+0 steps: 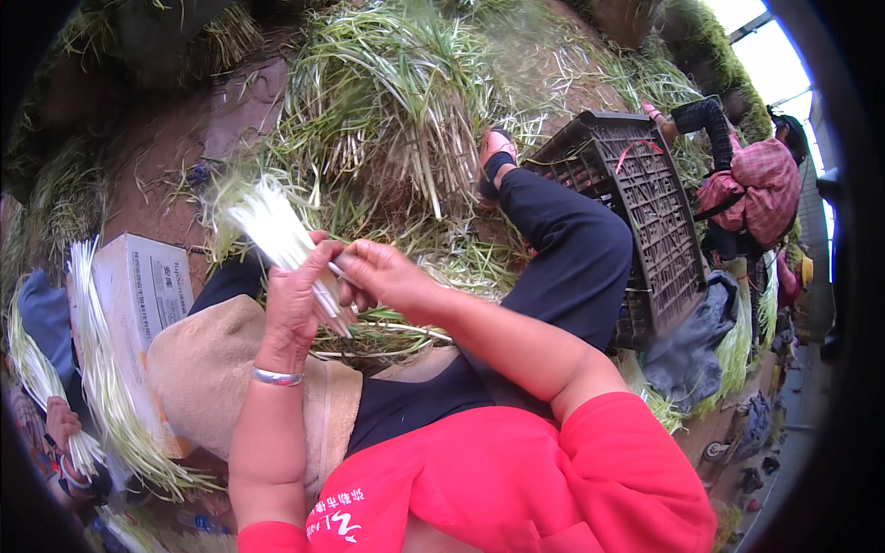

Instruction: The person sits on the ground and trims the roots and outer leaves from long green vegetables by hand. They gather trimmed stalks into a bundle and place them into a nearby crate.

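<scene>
A bundle of pale, white-stemmed vegetable shoots (273, 220) is gripped in my left hand (296, 294), tilted up and away to the left. My right hand (377, 273) meets it at the bundle's lower part, thumb and fingertips pinched at the stems; whether they hold one stem or several cannot be told. Below both hands, cut green leaves and stems (387, 332) lie between my legs. A tan towel (207, 359) covers my left knee. Beyond the hands stands a large heap of long green shoots with whitish stems (415, 104).
A dark plastic crate (650, 207) stands beside my right leg, a grey cloth (691, 345) near it. At left, a cardboard box (162, 276) has white stems (104, 359) alongside. A co-worker's hand (62, 422) holds another bundle at far left. A person in a pink checked top (767, 186) is at right.
</scene>
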